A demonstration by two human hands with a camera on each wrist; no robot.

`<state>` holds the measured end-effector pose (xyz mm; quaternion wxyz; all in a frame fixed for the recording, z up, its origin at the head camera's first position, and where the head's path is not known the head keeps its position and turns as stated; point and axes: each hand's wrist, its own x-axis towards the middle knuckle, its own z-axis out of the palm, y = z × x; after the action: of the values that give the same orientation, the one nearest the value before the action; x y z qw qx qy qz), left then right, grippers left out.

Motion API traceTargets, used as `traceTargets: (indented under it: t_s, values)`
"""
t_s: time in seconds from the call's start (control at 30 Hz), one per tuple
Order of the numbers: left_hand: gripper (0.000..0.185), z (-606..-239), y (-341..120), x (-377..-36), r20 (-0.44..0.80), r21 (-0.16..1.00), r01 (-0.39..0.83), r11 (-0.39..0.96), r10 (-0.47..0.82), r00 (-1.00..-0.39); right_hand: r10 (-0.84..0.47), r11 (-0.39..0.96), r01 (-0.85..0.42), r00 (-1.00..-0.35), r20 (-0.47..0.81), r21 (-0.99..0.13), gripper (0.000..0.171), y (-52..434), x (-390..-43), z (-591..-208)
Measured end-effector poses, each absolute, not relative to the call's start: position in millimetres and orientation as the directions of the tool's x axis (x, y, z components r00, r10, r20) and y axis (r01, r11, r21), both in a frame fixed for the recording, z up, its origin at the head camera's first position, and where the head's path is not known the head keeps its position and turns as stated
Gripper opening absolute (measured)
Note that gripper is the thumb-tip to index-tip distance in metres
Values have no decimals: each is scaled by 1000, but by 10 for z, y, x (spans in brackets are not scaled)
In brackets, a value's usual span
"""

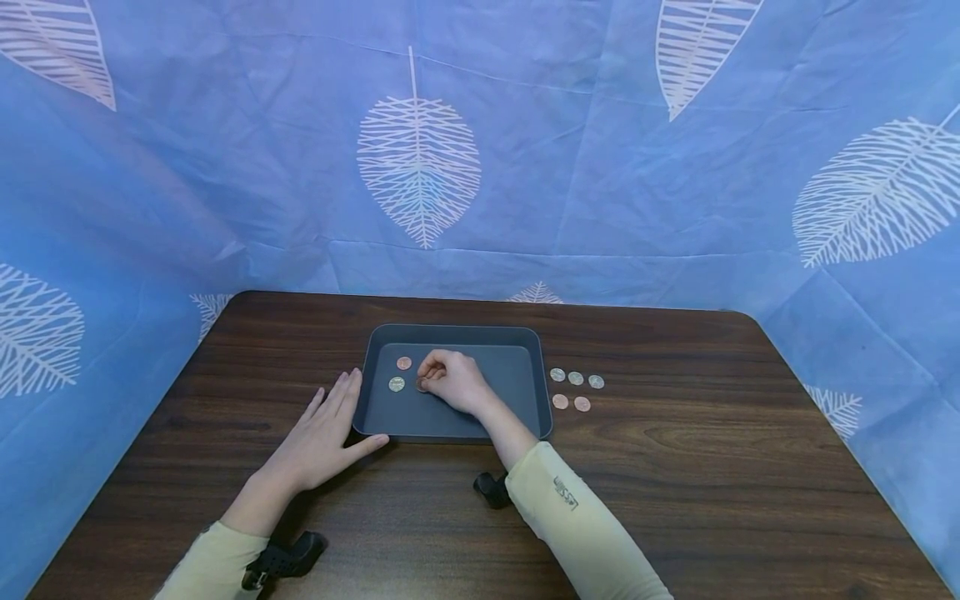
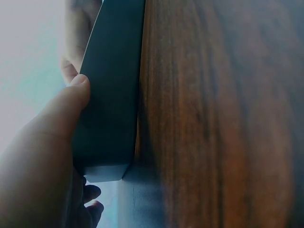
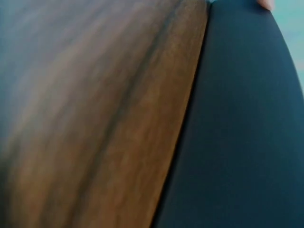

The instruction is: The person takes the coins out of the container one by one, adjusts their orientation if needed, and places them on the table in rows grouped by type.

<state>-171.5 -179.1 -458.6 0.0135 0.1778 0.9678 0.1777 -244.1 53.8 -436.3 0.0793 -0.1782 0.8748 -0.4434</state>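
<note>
A dark grey tray (image 1: 495, 383) lies on the wooden table. Inside it, toward the left, are a copper coin (image 1: 403, 363) and a yellowish coin (image 1: 397, 384) below that one. My right hand (image 1: 453, 382) reaches over the tray with its fingers curled, pinching another coin (image 1: 422, 386) low over the tray floor, mostly covered by the fingertips. At the tray's near left corner, my left hand (image 1: 318, 437) has its fingers straight along the left side. Its thumb (image 2: 78, 88) touches the tray's front rim in the left wrist view.
Just right of the tray, three silvery coins (image 1: 575, 378) form a row, with two copper coins (image 1: 582, 404) beneath. A blue cloth (image 1: 525, 167) with white leaf prints hangs behind the table (image 1: 712, 467) and along its sides. Each wrist carries a black camera (image 1: 300, 554).
</note>
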Motion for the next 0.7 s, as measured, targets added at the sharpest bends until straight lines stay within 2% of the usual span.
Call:
traceTargets:
  t_s: [0.13, 0.33, 0.7]
  values:
    - [110, -4583, -1788, -1714, 46, 352, 342, 871, 349, -936, -391, 492, -218, -920, 9, -843, 4, 565, -2387, -4276]
    - [110, -4591, -1782, -1727, 28, 353, 330, 875, 343, -939, -397, 412, -177, -918, -1, -894, 10, 679, -2339, -4190]
    - [110, -4590, -1786, -1709, 31, 363, 335, 870, 348, -937, -370, 334, -158, -929, 25, -929, 14, 1011, -2264, -4045]
